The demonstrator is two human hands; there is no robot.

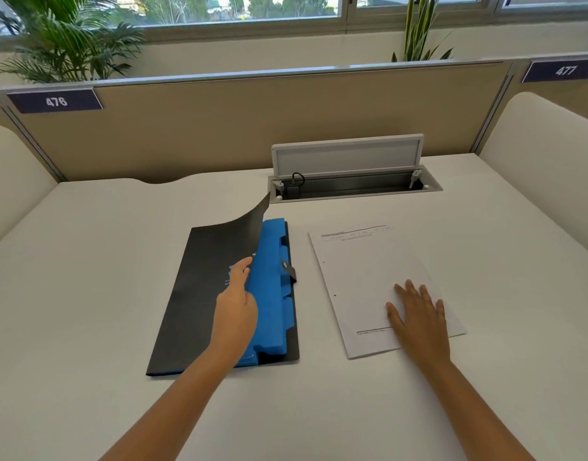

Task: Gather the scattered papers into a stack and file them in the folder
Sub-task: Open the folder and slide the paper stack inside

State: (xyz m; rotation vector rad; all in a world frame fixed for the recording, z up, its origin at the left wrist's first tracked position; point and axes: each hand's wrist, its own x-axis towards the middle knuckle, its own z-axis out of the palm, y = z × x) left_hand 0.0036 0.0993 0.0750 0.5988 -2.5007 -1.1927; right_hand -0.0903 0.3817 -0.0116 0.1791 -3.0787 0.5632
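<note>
My left hand (pixel 235 291) pinches the folder (pixel 199 294) cover open; right hand (pixel 417 314), fingers spread, presses the stack (pixel 362 277) at 3 o'clock, which next slides inside.

Folder (pixel 199 294): black expanding file w/ bright blue tabbed dividers inside, lying flat, long axis running away from the viewer, leaning slightly left at the near end. Front cover lifted along its right edge, far corner curled up & bowing in the air; blue dividers exposed beneath, stepped tabs along their right side. Small black strap closure w/ a round stud sits at the folder's right edge, mid-length.

Paper stack (pixel 372 287): white sheets squared into one pile, lying flat just right of folder, not touching it, rotated a bit counter-clockwise. Punch holes along its left edge; faint printed lines at far end & near end, text too small to read.
</note>
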